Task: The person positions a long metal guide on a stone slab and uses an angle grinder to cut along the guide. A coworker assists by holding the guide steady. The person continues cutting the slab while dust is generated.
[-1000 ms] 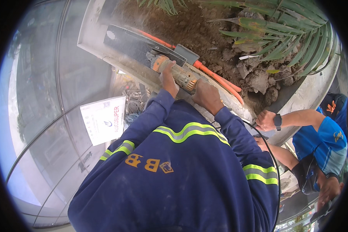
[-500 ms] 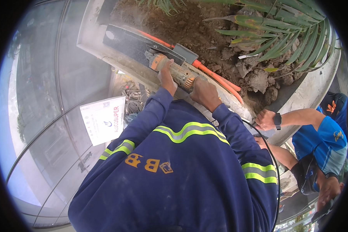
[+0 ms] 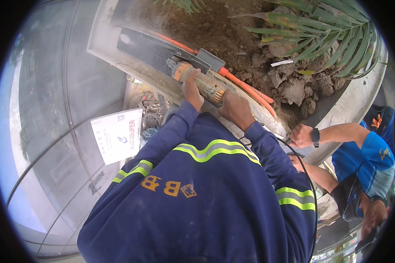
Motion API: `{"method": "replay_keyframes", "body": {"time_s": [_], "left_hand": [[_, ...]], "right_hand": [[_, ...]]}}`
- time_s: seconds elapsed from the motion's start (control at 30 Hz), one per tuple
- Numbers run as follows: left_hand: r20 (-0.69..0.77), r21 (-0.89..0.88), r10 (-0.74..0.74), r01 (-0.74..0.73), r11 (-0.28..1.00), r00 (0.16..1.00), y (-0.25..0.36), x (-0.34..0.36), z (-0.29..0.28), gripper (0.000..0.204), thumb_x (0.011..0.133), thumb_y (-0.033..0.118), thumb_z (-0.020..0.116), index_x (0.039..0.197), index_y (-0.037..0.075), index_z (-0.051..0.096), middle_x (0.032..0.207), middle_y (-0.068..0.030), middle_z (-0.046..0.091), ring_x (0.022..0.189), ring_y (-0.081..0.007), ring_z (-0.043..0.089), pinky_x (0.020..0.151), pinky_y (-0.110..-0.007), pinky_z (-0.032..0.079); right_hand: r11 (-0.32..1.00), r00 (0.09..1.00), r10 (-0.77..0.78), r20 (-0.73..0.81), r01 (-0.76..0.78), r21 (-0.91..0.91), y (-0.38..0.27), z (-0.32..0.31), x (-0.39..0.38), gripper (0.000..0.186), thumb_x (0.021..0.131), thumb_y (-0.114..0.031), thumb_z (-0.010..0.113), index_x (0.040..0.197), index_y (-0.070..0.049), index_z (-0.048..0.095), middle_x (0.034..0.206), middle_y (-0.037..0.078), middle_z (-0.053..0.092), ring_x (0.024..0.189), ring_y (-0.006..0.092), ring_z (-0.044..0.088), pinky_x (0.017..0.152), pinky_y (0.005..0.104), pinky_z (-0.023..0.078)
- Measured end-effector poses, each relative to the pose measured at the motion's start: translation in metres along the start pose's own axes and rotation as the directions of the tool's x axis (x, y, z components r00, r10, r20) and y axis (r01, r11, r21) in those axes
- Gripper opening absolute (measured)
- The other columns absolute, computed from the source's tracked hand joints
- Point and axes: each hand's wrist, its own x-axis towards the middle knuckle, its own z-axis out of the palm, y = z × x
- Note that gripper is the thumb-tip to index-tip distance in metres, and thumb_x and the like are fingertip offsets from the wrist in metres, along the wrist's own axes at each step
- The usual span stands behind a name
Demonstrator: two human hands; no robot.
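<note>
A dusty orange angle grinder lies across a dark flat panel on the planter's ledge. Both my hands are closed around it. My left hand grips its front part near the head, with the thumb over the top. My right hand wraps the rear end of the body. The grinder's disc is largely hidden under its guard, close to or against the panel. Pale dust hangs over the panel's far left end.
Orange conduits and a grey box lie beyond the grinder, beside soil and palm leaves. A white printed board stands left, near tangled cables. A black cord passes my right arm. A co-worker's hand touches the ledge at right.
The grinder and both my hands have shifted slightly to the right and nearer to me. My grip on it looks the same.
</note>
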Motion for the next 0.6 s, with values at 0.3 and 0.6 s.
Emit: {"method": "replay_keyframes", "body": {"time_s": [0.3, 0.6], "left_hand": [[-0.158, -0.101, -0.234, 0.22, 0.97, 0.959, 0.013, 0.003, 0.013, 0.042, 0.084, 0.024, 0.075, 0.121, 0.012, 0.059, 0.115, -0.0061, 0.057, 0.107, -0.0262, 0.063, 0.089, -0.045, 0.054], [-0.125, 0.009, -0.139, 0.141, 0.99, 0.982, 0.006, 0.007, 0.007, 0.043, 0.085, 0.021, 0.075, 0.123, 0.011, 0.059, 0.116, -0.0076, 0.058, 0.11, -0.0255, 0.062, 0.092, -0.044, 0.054]], "right_hand": [[0.999, 0.999, -0.036, -0.031, 0.036, -0.009, 0.007, 0.006, -0.001, 0.066, 0.083, -0.058, 0.073, 0.092, 0.006, 0.06, 0.079, 0.028, 0.069, 0.078, 0.0442, 0.071, 0.072, 0.0504, 0.056], [1.0, 1.0, -0.004, -0.014, 0.004, 0.019, 0.007, 0.007, 0.003, 0.039, 0.079, -0.029, 0.07, 0.095, 0.005, 0.06, 0.083, 0.029, 0.07, 0.081, 0.045, 0.071, 0.074, 0.0528, 0.055]]}}
